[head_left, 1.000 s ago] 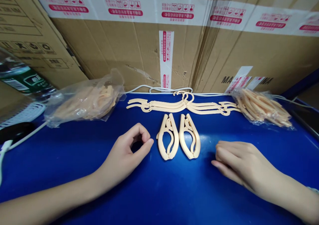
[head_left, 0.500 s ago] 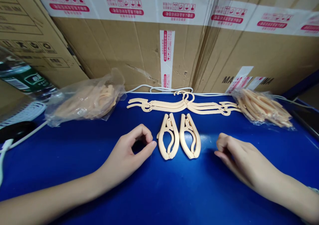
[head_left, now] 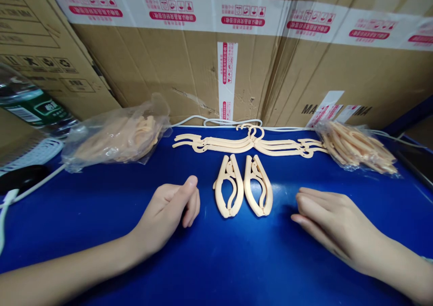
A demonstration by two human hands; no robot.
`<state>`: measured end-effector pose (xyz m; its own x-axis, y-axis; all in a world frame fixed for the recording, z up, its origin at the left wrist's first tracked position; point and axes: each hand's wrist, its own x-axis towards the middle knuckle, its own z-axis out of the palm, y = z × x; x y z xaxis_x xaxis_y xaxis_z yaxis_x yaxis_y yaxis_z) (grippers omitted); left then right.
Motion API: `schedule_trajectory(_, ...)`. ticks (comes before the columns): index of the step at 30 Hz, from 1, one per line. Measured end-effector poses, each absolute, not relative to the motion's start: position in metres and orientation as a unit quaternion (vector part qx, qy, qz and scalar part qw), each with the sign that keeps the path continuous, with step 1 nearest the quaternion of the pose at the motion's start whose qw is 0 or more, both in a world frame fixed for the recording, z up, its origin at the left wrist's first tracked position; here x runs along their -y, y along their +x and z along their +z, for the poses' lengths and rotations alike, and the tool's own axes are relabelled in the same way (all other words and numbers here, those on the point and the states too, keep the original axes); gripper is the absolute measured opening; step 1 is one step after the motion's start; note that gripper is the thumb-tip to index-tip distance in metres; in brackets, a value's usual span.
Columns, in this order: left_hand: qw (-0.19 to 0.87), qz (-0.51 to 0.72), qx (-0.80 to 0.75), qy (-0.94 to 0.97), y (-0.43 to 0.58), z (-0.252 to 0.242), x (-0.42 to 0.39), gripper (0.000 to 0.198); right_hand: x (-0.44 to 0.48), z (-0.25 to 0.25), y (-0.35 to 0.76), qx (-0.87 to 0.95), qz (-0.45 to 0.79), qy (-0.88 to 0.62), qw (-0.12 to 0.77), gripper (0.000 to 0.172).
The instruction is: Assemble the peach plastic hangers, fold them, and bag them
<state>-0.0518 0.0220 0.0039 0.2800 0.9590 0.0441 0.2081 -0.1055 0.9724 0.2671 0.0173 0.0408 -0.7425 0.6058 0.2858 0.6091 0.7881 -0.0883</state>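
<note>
— Near the middle of the bench (head_left: 216, 265), what is being handled?

— Nothing is gripped. Two folded hangers lie side by side, the left folded hanger (head_left: 229, 192) and the right folded hanger (head_left: 258, 191), close together and flat on the blue top. Both hands rest on the bench either side of them.

— So which step would you call it?

— A pause between handlings, I judge. The pair looks set down and squared up, with neither piece touched.

— How do the fingers stand?

— The left hand (head_left: 169, 211) is curled into a loose fist with the thumb laid along the top. Its fingers (head_left: 191, 209) are tucked in around nothing, just beside the left folded hanger but apart from it. The right hand (head_left: 333, 222) lies low, its fingers (head_left: 311, 204) stretched out together on the bench, near the right folded hanger and clear of it.

— What would lifting one call for?

— Uncurling the left hand, I'd say, and pinching the thin rim without nudging its neighbour.

— Anything else?

— Opened hangers (head_left: 250, 143) lie in a row along the far edge, with a bag of parts (head_left: 115, 136) toward the far left corner and another bag (head_left: 358, 148) toward the far right.
</note>
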Motion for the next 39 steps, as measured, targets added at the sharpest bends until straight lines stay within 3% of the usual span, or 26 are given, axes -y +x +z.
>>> schedule_trajectory(6, 0.448, 0.412, -0.481, 0.631, -0.054, 0.002, -0.024, 0.053, -0.021, 0.031, 0.271, 0.906, 0.020, -0.398, 0.145, 0.025)
schedule_trajectory(14, 0.476, 0.401, -0.475, 0.621, -0.056, -0.002, -0.025, 0.030, -0.024, 0.030, 0.271, 0.903, 0.025, -0.404, 0.148, 0.020)
schedule_trajectory(22, 0.461, 0.382, -0.499, 0.627, -0.054, 0.001, -0.023, 0.046, -0.023, 0.034, 0.272, 0.928, -0.044, -0.350, 0.124, 0.031)
schedule_trajectory(31, 0.445, 0.339, -0.505, 0.658, -0.055, -0.002, -0.019, 0.073, -0.023, 0.035, 0.281, 0.929, -0.040, -0.352, 0.106, 0.042)
schedule_trajectory(39, 0.426, 0.327, -0.501, 0.679, -0.053, 0.005, -0.023, 0.058, -0.038, 0.039, 0.292, 0.893, -0.006, -0.429, 0.136, 0.035)
